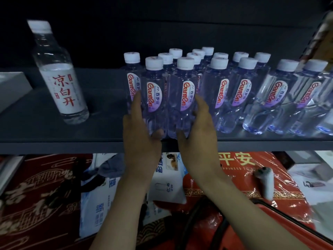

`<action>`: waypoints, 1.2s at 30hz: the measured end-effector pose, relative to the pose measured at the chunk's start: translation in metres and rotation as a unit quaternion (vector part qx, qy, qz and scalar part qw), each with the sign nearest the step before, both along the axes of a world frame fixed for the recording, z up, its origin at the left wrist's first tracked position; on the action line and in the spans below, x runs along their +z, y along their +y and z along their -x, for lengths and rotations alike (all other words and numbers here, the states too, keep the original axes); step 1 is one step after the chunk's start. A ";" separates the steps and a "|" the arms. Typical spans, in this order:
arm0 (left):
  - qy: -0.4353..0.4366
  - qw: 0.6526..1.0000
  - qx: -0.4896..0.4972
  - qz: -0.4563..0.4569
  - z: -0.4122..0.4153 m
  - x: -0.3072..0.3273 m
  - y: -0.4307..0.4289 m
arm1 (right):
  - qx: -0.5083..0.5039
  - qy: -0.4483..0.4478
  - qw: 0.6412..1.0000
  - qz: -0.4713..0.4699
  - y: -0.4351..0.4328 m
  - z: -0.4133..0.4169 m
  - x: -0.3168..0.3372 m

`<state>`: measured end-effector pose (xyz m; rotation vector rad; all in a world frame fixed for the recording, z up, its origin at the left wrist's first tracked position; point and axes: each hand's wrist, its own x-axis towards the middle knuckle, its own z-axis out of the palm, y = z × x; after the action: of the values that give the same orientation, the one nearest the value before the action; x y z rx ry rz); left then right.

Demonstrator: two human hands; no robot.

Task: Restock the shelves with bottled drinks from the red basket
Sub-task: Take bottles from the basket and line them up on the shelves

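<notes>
Shelf point(72, 144) front edge: left grip point(142, 139) wraps left btl point(155, 91), right grip point(198, 139) wraps right btl point(182, 112); I'd push pair back evenly, bases flat.

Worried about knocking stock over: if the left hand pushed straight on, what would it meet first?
Probably the rear-left bottle, just ahead of the left hand gripping a front bottle; depth unclear.

Hands, left point(142, 139) and right point(197, 139), around two bottles point(155, 98) on shelf point(54, 141)
</notes>
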<state>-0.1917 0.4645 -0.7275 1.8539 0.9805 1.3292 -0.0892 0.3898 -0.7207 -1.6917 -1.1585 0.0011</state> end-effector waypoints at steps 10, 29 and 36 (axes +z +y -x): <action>0.048 0.997 0.062 -0.013 -0.004 -0.004 0.018 | -0.053 -0.045 0.996 0.054 0.026 0.007 0.002; 0.415 0.901 -0.069 -0.105 -0.019 -0.037 -0.115 | -0.017 -0.174 0.959 0.221 -0.132 -0.024 -0.038; 0.534 0.770 -0.267 -0.226 -0.069 -0.090 -0.213 | -0.121 -0.107 0.925 0.344 -0.268 -0.075 -0.099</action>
<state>-0.1229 0.2519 -0.8175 3.0532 0.4869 0.0346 -0.0144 0.1214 -0.8197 -2.5046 -1.1752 0.0798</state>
